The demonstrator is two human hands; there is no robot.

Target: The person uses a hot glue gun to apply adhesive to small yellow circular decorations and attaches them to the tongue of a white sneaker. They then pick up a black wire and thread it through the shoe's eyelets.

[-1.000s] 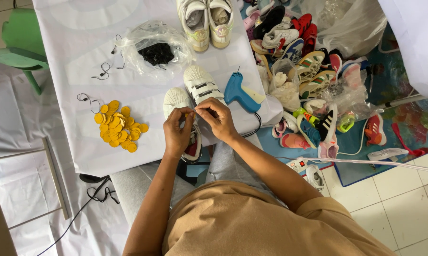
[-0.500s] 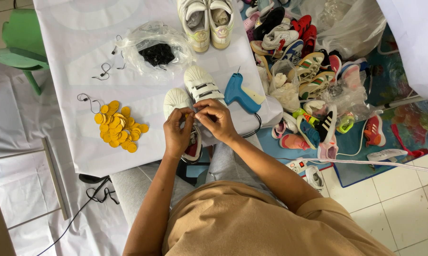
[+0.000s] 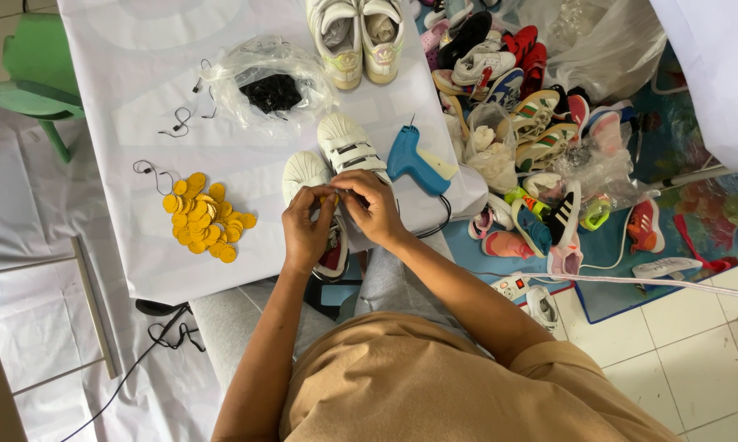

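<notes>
While both hands meet over the white sheet [image 3: 140, 123], the left hand [image 3: 306, 232] and the right hand [image 3: 375, 206] pinch one tiny yellow piece [image 3: 333, 197] between their fingertips. That piece is right over a white shoe [image 3: 303, 176], near the middle of the sheet. A second white shoe [image 3: 348, 146] lies at 12 o'clock from the hands, touching the first. A blue glue gun [image 3: 414, 161] sits at 2 o'clock. A pile of yellow discs [image 3: 204, 219] lies at 9 o'clock, well apart. A clear bag [image 3: 267, 86] with black bits is at 11 o'clock.
</notes>
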